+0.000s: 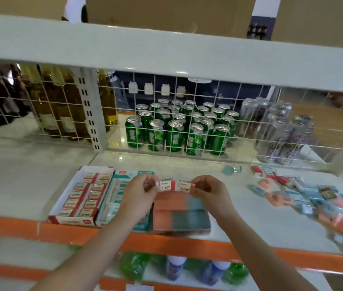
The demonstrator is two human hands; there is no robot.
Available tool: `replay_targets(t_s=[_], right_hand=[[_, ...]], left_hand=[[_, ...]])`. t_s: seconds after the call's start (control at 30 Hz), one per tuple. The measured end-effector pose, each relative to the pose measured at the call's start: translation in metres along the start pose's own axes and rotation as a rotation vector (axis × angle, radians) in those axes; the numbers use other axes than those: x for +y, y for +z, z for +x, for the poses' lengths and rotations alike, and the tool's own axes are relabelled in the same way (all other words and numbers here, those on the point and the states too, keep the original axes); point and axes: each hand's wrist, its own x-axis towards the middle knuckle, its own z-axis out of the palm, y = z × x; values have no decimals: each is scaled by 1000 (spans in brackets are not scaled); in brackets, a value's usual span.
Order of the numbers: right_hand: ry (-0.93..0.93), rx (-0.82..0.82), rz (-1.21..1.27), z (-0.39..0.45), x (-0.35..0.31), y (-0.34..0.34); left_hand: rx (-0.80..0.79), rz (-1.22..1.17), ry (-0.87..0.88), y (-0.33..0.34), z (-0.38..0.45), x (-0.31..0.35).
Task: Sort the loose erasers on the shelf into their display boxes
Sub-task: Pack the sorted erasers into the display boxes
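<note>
Left hand (pixel 140 193), right hand (pixel 206 189) — each pinches 1 eraser (pixel 167 185).

The two erasers (pixel 175 185) held up are white with red bands. The left box (pixel 72 219) is red and white, the next box (pixel 124 175) teal, the third (pixel 182 213) orange and grey-blue. The cans (pixel 174 133) are green, the shelf edge (pixel 187 244) orange, the loose pile (pixel 313 198) orange, blue and red.

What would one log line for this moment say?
left hand: pinches 2B eraser | right hand: pinches second 2B eraser | above orange-teal box | loose pile right
</note>
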Motion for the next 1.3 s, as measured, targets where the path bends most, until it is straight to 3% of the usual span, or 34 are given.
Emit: replay_targets(t_s=[0.53, 1.13, 1.3], right_hand=[[-26, -62, -188, 40, -31, 177], [-63, -137, -652, 68, -31, 227], [-63, -166, -777, 75, -32, 230]], left_hand=[[51, 305, -35, -153, 57, -94], [-148, 663, 129, -169, 92, -121], [-169, 652, 153, -165, 99, -122]])
